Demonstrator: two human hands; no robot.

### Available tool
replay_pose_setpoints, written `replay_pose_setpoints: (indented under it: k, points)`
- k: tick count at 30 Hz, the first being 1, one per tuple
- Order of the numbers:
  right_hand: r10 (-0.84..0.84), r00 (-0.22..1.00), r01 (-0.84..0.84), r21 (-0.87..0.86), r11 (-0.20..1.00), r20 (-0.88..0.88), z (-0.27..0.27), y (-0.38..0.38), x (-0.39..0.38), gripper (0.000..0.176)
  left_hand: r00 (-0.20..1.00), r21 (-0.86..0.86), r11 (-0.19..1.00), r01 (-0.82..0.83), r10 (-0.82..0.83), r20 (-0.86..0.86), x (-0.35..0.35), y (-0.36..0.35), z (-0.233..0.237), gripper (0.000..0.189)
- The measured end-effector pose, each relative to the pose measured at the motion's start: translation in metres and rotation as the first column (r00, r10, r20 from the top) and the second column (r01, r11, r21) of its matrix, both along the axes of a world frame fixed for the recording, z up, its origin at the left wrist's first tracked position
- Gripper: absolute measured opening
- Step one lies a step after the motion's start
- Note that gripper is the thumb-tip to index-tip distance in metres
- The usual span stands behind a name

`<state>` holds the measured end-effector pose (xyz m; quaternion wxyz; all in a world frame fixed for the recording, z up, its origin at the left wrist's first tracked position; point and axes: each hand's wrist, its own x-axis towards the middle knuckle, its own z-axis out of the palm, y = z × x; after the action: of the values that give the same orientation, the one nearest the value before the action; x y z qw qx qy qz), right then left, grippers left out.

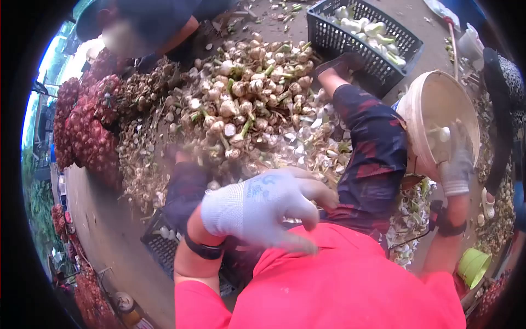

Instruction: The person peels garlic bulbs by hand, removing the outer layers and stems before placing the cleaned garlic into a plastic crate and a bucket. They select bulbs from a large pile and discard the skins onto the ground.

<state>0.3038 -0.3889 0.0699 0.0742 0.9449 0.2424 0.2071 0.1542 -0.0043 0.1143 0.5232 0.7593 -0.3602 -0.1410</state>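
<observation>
My left hand (276,204), in a pale knit glove, is in front of my red shirt with fingers apart and slightly bent; nothing shows in it. My right hand (459,156), gloved too, is at the mouth of a tilted whitish bucket (419,98). Its fingers look stretched out but are blurred. A white piece, perhaps a garlic bulb (444,134), shows beside those fingers, inside the bucket. Beyond my left hand spreads a large heap of garlic bulbs (246,93) with short stalks, between my legs. Loose skins and stalk trimmings (320,142) lie by my knee.
A dark plastic crate (372,71) with trimmed garlic stands at the far right; another crate (159,249) is at lower left. Red net sacks of garlic (90,126) stand at left. Another person (148,27) bends at the top. A green pail (473,268) lies at lower right.
</observation>
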Motion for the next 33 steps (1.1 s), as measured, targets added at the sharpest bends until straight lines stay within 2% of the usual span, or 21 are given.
replay_pose_setpoints:
  k: [1, 3, 4, 5, 7, 9, 11, 13, 16, 18, 25, 27, 28, 29, 31, 33]
  points:
    - [0.006, 1.0, -0.006, 0.0, 1.0, -0.02, -0.004, 0.009, -0.005, 0.066, 0.99, -0.062, 0.99, 0.129, -0.125, 0.06, 0.009, 0.0, 0.014, 0.035]
    - [0.177, 0.981, -0.141, 0.35, 0.926, -0.073, -0.009, 0.04, -0.025, 0.063, 0.963, -0.201, 0.944, 0.261, -0.24, 0.124, 0.018, -0.008, 0.036, 0.043]
    - [0.198, 0.977, -0.158, 0.373, 0.914, -0.073, -0.011, 0.052, -0.032, 0.056, 0.93, -0.215, 0.909, 0.356, -0.322, 0.179, 0.024, -0.013, 0.048, 0.047]
    - [0.21, 0.974, -0.164, 0.369, 0.915, -0.087, -0.012, 0.063, -0.036, 0.056, 0.936, -0.226, 0.912, 0.342, -0.309, 0.169, 0.023, -0.01, 0.038, 0.047]
    - [0.291, 0.957, -0.264, 0.417, 0.87, -0.002, -0.016, 0.08, -0.041, 0.055, 0.96, -0.224, 0.934, 0.279, -0.266, 0.089, 0.015, -0.007, 0.028, 0.046]
    - [0.349, 0.936, -0.287, 0.485, 0.826, -0.042, -0.022, 0.088, -0.041, 0.057, 0.978, -0.219, 0.954, 0.205, -0.209, 0.002, 0.005, -0.002, 0.015, 0.045]
    - [0.314, 0.944, -0.21, 0.554, 0.805, -0.099, -0.022, 0.084, -0.039, 0.056, 0.981, -0.213, 0.962, 0.171, -0.186, -0.051, 0.006, -0.003, 0.003, 0.044]
    - [0.31, 0.944, -0.211, 0.521, 0.827, -0.11, -0.022, 0.083, -0.039, 0.056, 0.978, -0.212, 0.966, 0.147, -0.174, -0.113, 0.006, -0.003, -0.012, 0.043]
    - [0.307, 0.94, -0.173, 0.566, 0.806, -0.149, -0.029, 0.081, -0.035, 0.057, 0.966, -0.193, 0.974, 0.115, -0.155, -0.206, 0.005, -0.002, -0.033, 0.041]
    - [0.292, 0.94, -0.114, 0.644, 0.756, -0.177, -0.031, 0.084, -0.035, 0.058, 0.955, -0.172, 0.981, 0.094, -0.138, -0.265, 0.004, 0.001, -0.045, 0.04]
    - [0.269, 0.925, -0.031, 0.652, 0.757, -0.268, -0.026, 0.09, -0.026, 0.059, 0.883, -0.096, 0.995, 0.032, -0.073, -0.463, 0.003, 0.01, -0.087, 0.037]
    - [0.234, 0.924, 0.063, 0.725, 0.686, -0.302, -0.031, 0.091, -0.022, 0.062, 0.854, -0.066, 0.998, 0.012, -0.045, -0.518, 0.001, 0.014, -0.099, 0.036]
    - [0.211, 0.9, 0.185, 0.774, 0.605, -0.38, -0.031, 0.092, -0.023, 0.059, 0.837, -0.053, 0.999, 0.005, -0.033, -0.546, -0.001, 0.015, -0.105, 0.036]
    - [0.208, 0.899, 0.19, 0.769, 0.61, -0.387, -0.033, 0.089, -0.022, 0.059, 0.821, -0.044, 0.999, 0.001, -0.025, -0.57, 0.0, 0.015, -0.111, 0.035]
    - [0.243, 0.921, 0.077, 0.753, 0.654, -0.305, -0.037, 0.079, -0.012, 0.05, 0.794, -0.023, 1.0, -0.004, -0.011, -0.607, 0.006, 0.015, -0.122, 0.035]
    - [0.277, 0.911, 0.071, 0.779, 0.623, -0.305, -0.039, 0.078, -0.007, 0.047, 0.762, 0.01, 1.0, -0.001, 0.007, -0.647, 0.02, 0.016, -0.128, 0.034]
